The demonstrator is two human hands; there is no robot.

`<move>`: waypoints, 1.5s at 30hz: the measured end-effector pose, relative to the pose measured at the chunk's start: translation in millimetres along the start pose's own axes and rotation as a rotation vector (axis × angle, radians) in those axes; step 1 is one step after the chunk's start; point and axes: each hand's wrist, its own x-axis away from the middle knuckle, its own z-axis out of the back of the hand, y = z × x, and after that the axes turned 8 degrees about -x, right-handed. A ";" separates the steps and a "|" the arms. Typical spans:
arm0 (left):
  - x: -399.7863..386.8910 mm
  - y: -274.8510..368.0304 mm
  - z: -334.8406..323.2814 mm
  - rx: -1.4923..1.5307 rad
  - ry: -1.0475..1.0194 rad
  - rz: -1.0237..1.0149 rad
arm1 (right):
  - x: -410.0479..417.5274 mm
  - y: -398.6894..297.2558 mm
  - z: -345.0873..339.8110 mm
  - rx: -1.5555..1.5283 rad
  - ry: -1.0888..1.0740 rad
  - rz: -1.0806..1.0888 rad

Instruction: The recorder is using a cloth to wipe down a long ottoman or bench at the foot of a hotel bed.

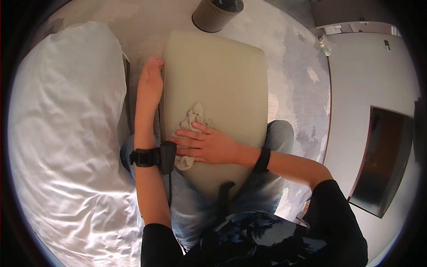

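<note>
A beige, leather-like padded seat or ottoman [217, 70] extends away from me, with its near end between my knees. My right hand [211, 143] lies flat on a crumpled off-white cloth [193, 115], fingers spread, pressing it onto the near left part of the padded top. Part of the cloth is hidden beneath the fingers. Farther off, my left hand [153, 71] is against the far part of the seat's left side. Its fingertips are partly hidden, so whether they grip the edge is unclear. Both wrists wear black bands, the left one with a bulky black device [167, 157].
A bed with rumpled white bedding [73, 126] runs along the left. Beyond the seat stands a brown woven-look waste bin [215, 15] on the patterned carpet [300, 96]. At right are a pale wall [360, 76] and a dark glossy panel [380, 160]. A dark strap [225, 193] hangs before my body.
</note>
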 end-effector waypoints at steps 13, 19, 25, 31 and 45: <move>-7.3 6.5 -12.9 0.102 0.114 0.153 | -4.5 4.6 7.6 0.066 0.140 -0.026; -17.0 -28.7 -10.8 -0.343 0.175 -0.240 | -5.1 1.3 -2.7 0.138 0.261 -0.034; 15.0 -21.8 -5.0 -0.446 0.133 -0.231 | -6.7 -5.7 -31.4 0.173 0.455 -0.084; 61.2 -20.9 15.6 -0.555 -0.010 -0.156 | -13.8 -9.4 -49.6 0.103 0.567 -0.156; 83.6 -36.5 -6.1 -0.509 0.031 -0.065 | -16.3 -17.8 -56.6 0.177 0.499 -0.281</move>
